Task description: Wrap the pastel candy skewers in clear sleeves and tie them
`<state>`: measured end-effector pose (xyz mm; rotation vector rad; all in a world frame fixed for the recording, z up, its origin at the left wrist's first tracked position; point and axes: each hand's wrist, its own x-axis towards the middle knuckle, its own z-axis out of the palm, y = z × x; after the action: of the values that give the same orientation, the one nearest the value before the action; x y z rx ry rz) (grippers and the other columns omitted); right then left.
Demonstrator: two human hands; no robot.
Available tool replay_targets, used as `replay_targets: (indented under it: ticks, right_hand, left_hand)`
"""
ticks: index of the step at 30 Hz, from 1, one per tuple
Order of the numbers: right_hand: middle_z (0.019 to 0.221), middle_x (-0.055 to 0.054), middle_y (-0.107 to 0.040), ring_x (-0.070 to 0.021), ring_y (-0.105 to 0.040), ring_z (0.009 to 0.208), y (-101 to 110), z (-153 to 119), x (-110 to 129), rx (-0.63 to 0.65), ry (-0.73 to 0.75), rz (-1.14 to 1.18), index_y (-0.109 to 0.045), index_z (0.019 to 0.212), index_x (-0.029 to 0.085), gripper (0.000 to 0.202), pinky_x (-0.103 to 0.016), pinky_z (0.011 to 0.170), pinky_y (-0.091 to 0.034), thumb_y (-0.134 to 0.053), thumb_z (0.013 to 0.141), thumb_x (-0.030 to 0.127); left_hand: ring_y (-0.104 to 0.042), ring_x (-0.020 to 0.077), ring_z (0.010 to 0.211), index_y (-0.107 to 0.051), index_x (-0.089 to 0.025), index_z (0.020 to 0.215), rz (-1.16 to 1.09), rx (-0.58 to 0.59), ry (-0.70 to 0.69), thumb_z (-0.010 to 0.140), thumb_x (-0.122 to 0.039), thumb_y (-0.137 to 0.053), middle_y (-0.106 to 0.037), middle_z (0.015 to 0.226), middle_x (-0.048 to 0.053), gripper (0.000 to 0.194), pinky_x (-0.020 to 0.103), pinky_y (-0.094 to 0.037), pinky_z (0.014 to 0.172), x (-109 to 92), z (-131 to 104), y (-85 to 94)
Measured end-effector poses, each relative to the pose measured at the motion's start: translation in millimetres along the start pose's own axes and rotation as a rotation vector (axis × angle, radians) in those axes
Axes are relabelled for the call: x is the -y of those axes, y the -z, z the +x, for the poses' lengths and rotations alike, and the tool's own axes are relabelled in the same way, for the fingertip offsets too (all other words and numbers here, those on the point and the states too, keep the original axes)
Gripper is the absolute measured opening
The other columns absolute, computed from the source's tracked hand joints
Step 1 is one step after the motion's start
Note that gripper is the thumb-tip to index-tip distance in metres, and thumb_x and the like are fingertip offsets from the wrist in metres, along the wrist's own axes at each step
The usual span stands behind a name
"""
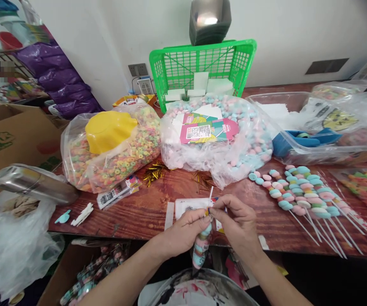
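My left hand (186, 229) pinches the gathered end of a wrapped candy skewer (200, 250), which hangs down over the table's front edge. Its pink and blue candies show through the clear wrapper, and a white stick (211, 192) sticks up above my fingers. My right hand (239, 219) is closed at the same gathered neck, thumb and fingertips pressed together on something small and dark that I cannot make out clearly. Behind my hands a printed plastic wrapper (186, 205) lies on the table. Unwrapped candy skewers (307, 191) are piled to the right.
A bag of ring candies (116, 165) and a bag of pink and blue candies (256, 144) stand behind. Further back is a green basket (202, 49). A steel flask (36, 185) lies left, a clear tub (345, 152) stands right. Below left, a box holds skewers (90, 276).
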<state>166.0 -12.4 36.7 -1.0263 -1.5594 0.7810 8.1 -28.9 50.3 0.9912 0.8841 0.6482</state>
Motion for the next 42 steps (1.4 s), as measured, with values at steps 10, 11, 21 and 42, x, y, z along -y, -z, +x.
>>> replay_targets:
  ticks: [10,11,21,42]
  right_hand:
    - [0.124,-0.006,-0.063,-0.0247,-0.043,0.125,43,24,5,0.583,0.908,-0.716,-0.054,0.128,0.02,0.035,-0.047,0.1,-0.032,-0.051,0.093,0.019]
    - [0.122,-0.007,-0.064,-0.0242,-0.043,0.125,45,26,7,0.608,0.935,-0.706,-0.054,0.127,0.018,0.034,-0.046,0.1,-0.032,-0.051,0.093,0.021]
    - [0.071,-0.003,-0.061,-0.0198,-0.05,0.082,32,1,4,0.658,0.695,-0.641,-0.058,0.078,0.018,0.018,-0.046,0.087,-0.033,-0.046,0.08,0.005]
    - [0.07,0.0,-0.062,-0.0172,-0.05,0.076,15,-2,-8,0.887,0.472,-0.599,-0.057,0.072,0.019,0.016,-0.044,0.088,-0.029,-0.051,0.077,0.005]
  left_hand:
    - [-0.055,0.0125,0.04,-0.059,-0.01,0.067,-0.316,0.238,0.174,0.071,-0.035,-0.063,-0.059,0.059,0.003,0.025,0.023,-0.044,0.041,8,3,15.3]
    - [-0.054,0.0118,0.039,-0.058,-0.01,0.066,-0.323,0.283,0.184,0.07,-0.036,-0.065,-0.058,0.059,0.003,0.027,0.023,-0.044,0.041,8,3,15.5]
    - [-0.051,0.0122,0.06,-0.053,-0.017,0.078,0.451,0.289,0.131,0.087,-0.056,-0.047,-0.052,0.07,0.0,0.041,0.025,-0.043,0.059,-6,-14,11.9]
    - [-0.05,0.0125,0.071,-0.058,-0.015,0.072,0.743,-0.04,-0.135,0.088,-0.029,-0.048,-0.053,0.072,0.001,0.024,0.026,-0.041,0.07,12,-28,10.5]
